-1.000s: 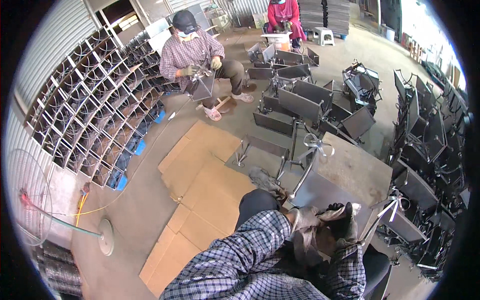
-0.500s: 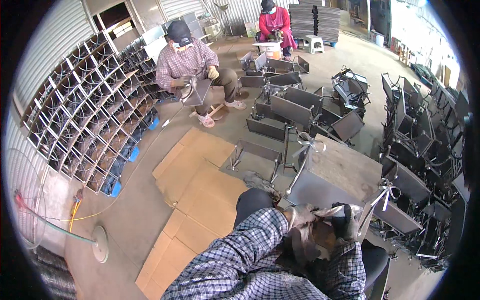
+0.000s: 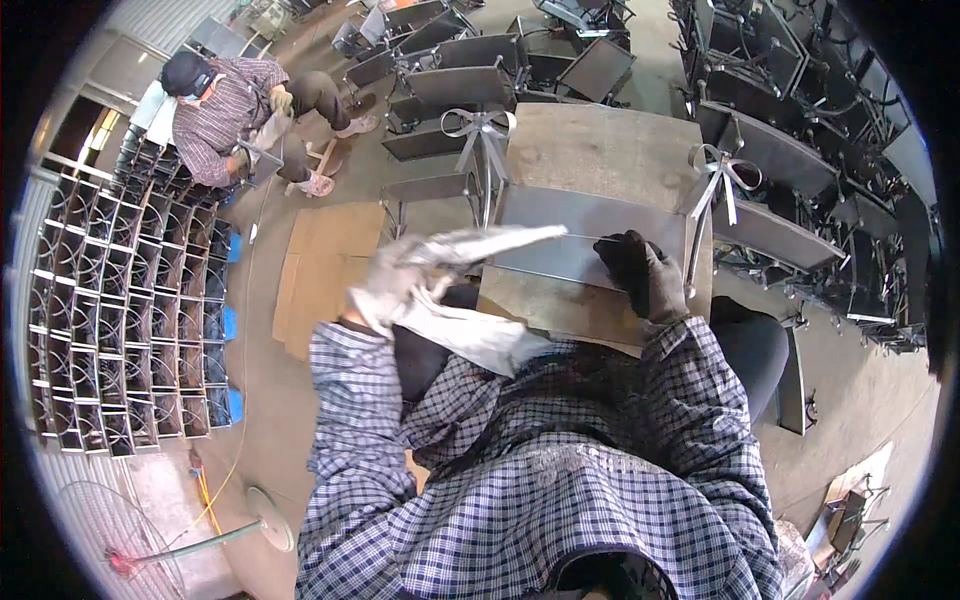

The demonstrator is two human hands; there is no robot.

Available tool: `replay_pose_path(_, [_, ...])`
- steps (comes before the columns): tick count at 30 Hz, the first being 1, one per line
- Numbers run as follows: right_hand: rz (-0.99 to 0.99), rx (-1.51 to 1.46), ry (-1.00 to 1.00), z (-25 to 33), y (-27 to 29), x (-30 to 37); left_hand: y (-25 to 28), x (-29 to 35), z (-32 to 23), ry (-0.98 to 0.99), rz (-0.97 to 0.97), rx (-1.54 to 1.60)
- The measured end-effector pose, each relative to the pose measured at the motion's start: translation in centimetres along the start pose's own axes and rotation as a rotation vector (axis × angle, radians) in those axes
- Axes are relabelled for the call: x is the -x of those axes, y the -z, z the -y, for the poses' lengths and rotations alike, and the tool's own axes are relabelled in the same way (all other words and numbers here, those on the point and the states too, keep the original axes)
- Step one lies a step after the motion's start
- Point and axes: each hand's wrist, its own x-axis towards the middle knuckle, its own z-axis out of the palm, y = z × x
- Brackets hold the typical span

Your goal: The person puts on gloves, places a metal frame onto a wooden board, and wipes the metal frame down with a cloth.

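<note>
A dark metal rack with a flat grey panel (image 3: 560,230) and curled, bow-like metal ornaments (image 3: 722,180) at its corners lies on a board-topped work surface (image 3: 600,135) in front of me. My left hand (image 3: 375,305), in a pale glove, is closed around a grey-white cloth (image 3: 470,335), left of the panel and apart from it. The cloth's loose ends are smeared by motion. My right hand (image 3: 648,278), in a grey glove with dark fingers, is closed over the panel's near edge by its right end; its fingertips are partly hidden.
Similar metal racks (image 3: 460,85) are piled beyond the work surface, with more stacked at right (image 3: 790,160). Flattened cardboard (image 3: 320,265) lies on the left floor. A seated person (image 3: 225,120) handles a piece at far left, near stacked shelving (image 3: 130,310). A fan (image 3: 125,550) stands lower left.
My view has tilted down and turned. My left hand has swung left with the cloth, away from my right hand. Both hands were together at the cloth; my right is now at the panel.
</note>
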Motion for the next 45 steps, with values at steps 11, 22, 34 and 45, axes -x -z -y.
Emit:
replay_pose_path(11, [-0.038, 1.040, 0.897, 3.2, -9.1, 3.4, -0.9, -7.2, -5.4, -0.020, -0.083, -0.767])
replay_pose_path(22, [0.195, 1.430, 0.539, -4.7, -15.1, -5.7, -1.4, -11.9, 3.1, 0.060, 0.137, -0.410])
replay_pose_path(34, [0.051, 1.255, 0.421, -2.5, -15.8, -4.0, -1.5, -11.8, 2.1, 0.011, 0.226, 0.086])
replay_pose_path(45, [-0.024, 1.782, 0.388, -3.4, -19.1, -2.5, -2.2, -8.2, 1.5, -0.461, 0.634, 0.388])
